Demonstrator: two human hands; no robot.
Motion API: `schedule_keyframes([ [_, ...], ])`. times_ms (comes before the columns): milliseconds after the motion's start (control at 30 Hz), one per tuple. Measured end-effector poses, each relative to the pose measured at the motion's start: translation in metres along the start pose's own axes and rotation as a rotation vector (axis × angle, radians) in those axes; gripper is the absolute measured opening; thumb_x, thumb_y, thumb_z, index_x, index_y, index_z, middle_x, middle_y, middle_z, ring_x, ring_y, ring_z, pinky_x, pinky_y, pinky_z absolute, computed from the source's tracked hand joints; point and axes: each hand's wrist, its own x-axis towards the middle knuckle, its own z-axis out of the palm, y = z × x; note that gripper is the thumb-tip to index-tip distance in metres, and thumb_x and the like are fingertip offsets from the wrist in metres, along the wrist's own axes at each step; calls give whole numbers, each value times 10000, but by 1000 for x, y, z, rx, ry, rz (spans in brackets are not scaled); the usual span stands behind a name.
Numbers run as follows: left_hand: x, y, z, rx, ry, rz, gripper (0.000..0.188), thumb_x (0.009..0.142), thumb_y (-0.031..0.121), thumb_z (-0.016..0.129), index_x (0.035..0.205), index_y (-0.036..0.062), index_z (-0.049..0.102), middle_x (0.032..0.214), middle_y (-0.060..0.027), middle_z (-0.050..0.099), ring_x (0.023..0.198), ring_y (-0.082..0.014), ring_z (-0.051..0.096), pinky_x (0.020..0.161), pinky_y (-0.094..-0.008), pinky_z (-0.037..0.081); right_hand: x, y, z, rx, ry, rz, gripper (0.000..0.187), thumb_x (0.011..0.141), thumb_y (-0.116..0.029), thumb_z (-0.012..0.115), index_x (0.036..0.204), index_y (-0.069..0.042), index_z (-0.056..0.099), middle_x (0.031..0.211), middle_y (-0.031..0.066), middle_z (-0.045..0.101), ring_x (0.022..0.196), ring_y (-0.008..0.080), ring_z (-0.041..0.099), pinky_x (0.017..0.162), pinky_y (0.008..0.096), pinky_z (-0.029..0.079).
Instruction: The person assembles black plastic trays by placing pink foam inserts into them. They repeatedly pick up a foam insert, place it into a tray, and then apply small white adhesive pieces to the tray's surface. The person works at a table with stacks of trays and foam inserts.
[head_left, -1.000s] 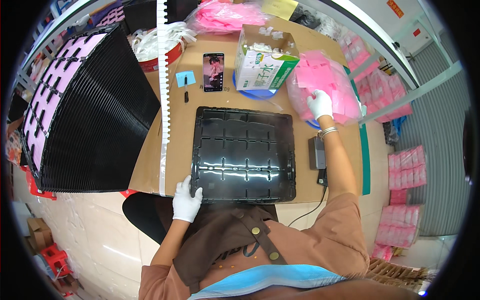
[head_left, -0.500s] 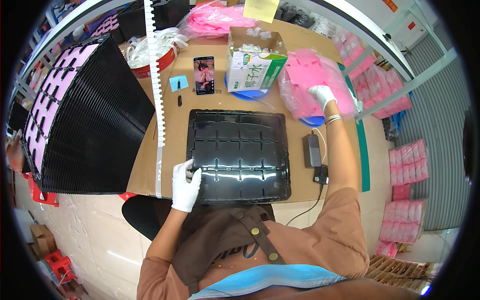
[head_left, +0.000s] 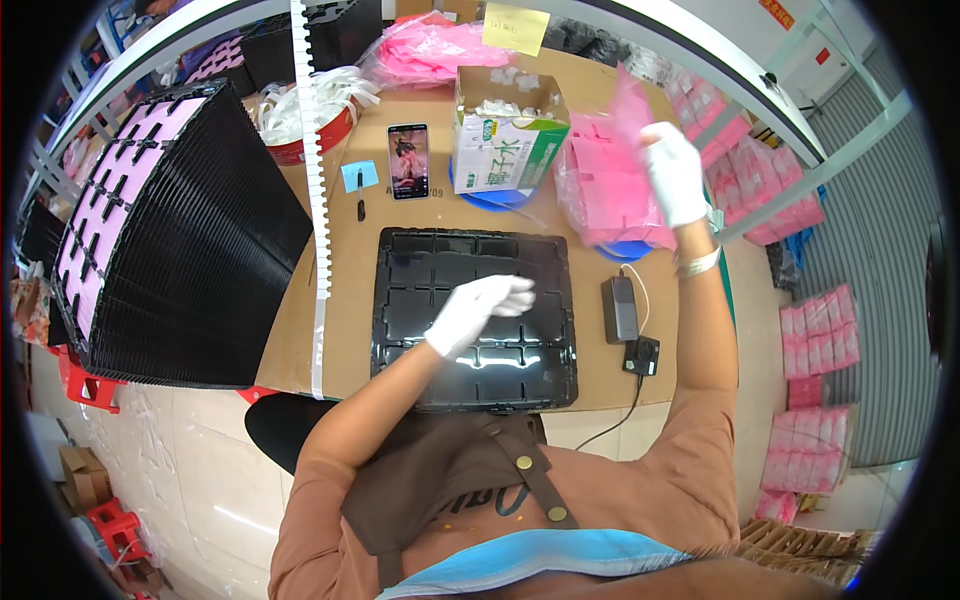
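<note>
Head view: with the clock centred on the black tray, nearly the whole middle is taken up by a cardboard-covered tabletop (head_left: 345, 310). Between nine and ten o'clock, a tall stack of black trays (head_left: 200, 260) is seen, fanned and leaning. At the dial's centre, by the near edge, the single black tray (head_left: 420, 265) is laid flat. Toward half past one, a clear bag of pink sheets (head_left: 600, 190) is set, and near it, just past twelve, an open white-and-green carton (head_left: 510, 160) filled with small white pieces.

The gloved left hand (head_left: 478, 312) is held over the tray's middle, its fingers loosely extended and released, with nothing seen grasped (contact with the tray cannot be told). At two o'clock, the gloved right hand (head_left: 675, 180) is raised beside the bag; by its bent fingers a pink sheet (head_left: 628, 110) is grasped, blurred and upright. A black power adapter (head_left: 620, 310) is placed at three, a lit phone (head_left: 408, 160) at eleven, with a blue note (head_left: 360, 176) and a black pen (head_left: 361, 208) beside it.
</note>
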Motion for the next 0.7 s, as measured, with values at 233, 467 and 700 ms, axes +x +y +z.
schedule_keyframes([
  [233, 4, 13, 21, -667, 13, -223, 341, 955, 361, 510, 1117, 69, 580, 1180, -96, 610, 1093, -213, 589, 918, -377, 469, -126, -123, 56, 69, -628, 97, 81, 847, -141, 591, 882, -73, 620, 852, 148, 639, 768, 313, 643, 670, 400, 513],
  [467, -53, 10, -64, -453, 451, -512, 174, 885, 195, 618, 998, 62, 610, 1076, -135, 651, 911, -282, 654, 793, -420, 546, -197, 31, 101, 366, -97, 968, 671, 874, -267, 686, 1354, 95, 387, 1019, 154, 661, 890, 218, 636, 806, 297, 500],
  [700, -83, -17, -99, -1, 618, -530, 373, 908, 293, 611, 1158, 20, 560, 1063, -118, 634, 879, -229, 651, 728, -389, 560, -236, 6, 120, -134, -683, 837, 617, 769, -400, 735, 1201, 19, 598, 1110, 209, 636, 951, 298, 642, 854, 370, 492],
])
